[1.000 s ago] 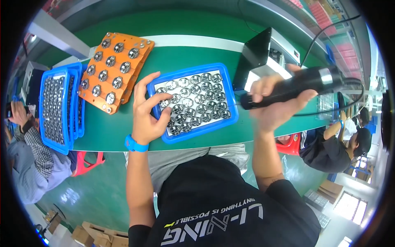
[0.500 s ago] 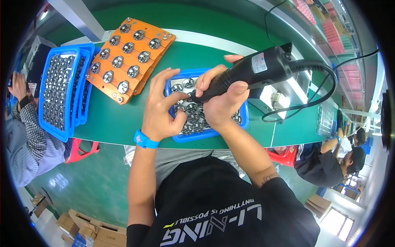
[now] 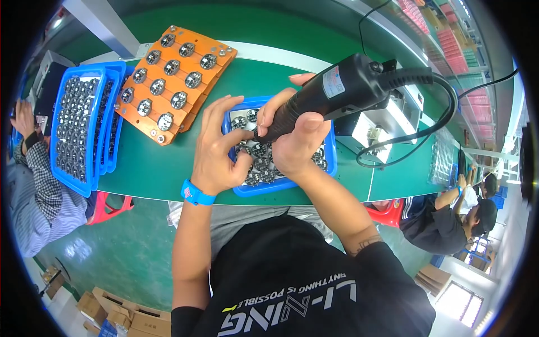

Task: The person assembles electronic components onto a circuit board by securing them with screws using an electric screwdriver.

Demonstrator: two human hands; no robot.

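Observation:
My right hand (image 3: 295,146) is wrapped round a black corded electric screwdriver (image 3: 323,92), held at a slant with its lower end over a blue tray (image 3: 333,149). Close to that end, the forefinger and thumb of my left hand (image 3: 216,151) curl together inside the tray's left side. What they grip is mostly hidden by the fingers. Small round dark parts (image 3: 261,164) with shiny metal pieces lie in the tray on a white liner. The screwdriver's tip is covered by my left forefinger.
An orange fixture board (image 3: 147,123) with rows of similar round parts stands left of the tray. Beyond it are stacked blue trays (image 3: 94,132) and a co-worker's hand (image 3: 23,118). On the right are a metal-cased device (image 3: 359,135) and the looping black cable (image 3: 451,112).
The screwdriver and my right hand have shifted slightly left, and the tool's slant has changed a little. My left hand keeps its curled pose at the tip.

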